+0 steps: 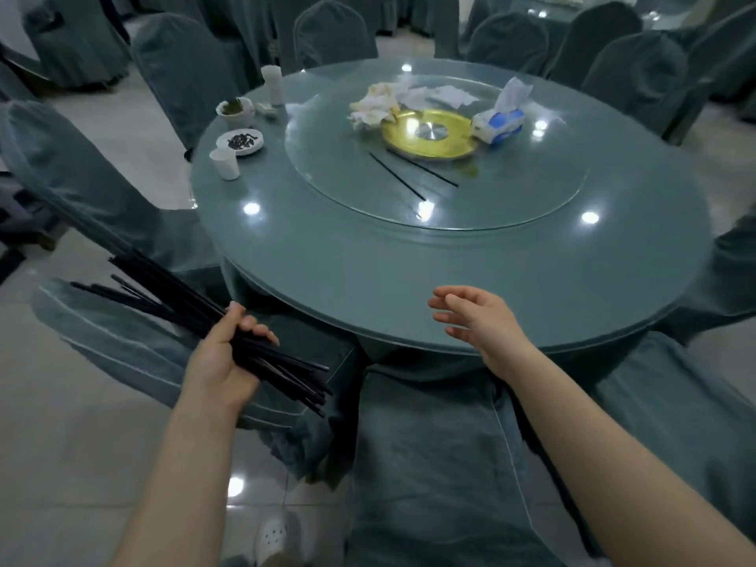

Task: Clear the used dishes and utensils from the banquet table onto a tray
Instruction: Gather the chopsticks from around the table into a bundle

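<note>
1. We counted one round worktop (409,280) under glass, with one glass turntable (511,190) on top of it.
2. On the turntable we saw one gold plate (429,135), two loose black chopsticks (399,177) lying apart from each other just in front of it, one tissue pack (499,124) touching its right rim, and a heap of crumpled napkins (378,104) at its far left edge.
3. At the far left rim of the worktop stood one small bowl (236,111), one saucer (244,142) of dark scraps, one white cup (225,163) and one tall white container (273,84).
4. Our left hand (223,362) was curled round a bundle of black chopsticks (172,304), held off the worktop's near left edge, above a covered chair (122,341). We could not count the sticks, since they overlapped.
5. Our right hand (482,321) hovered over the near rim with fingers spread and relaxed, holding nothing.
6. A small pale item beside the bowl was too blurred to name, and the bowl's contents were unclear.
7. Covered chairs ringed the worktop closely, one directly below us. The near half of the worktop lay bare between our right hand and the turntable.
</note>
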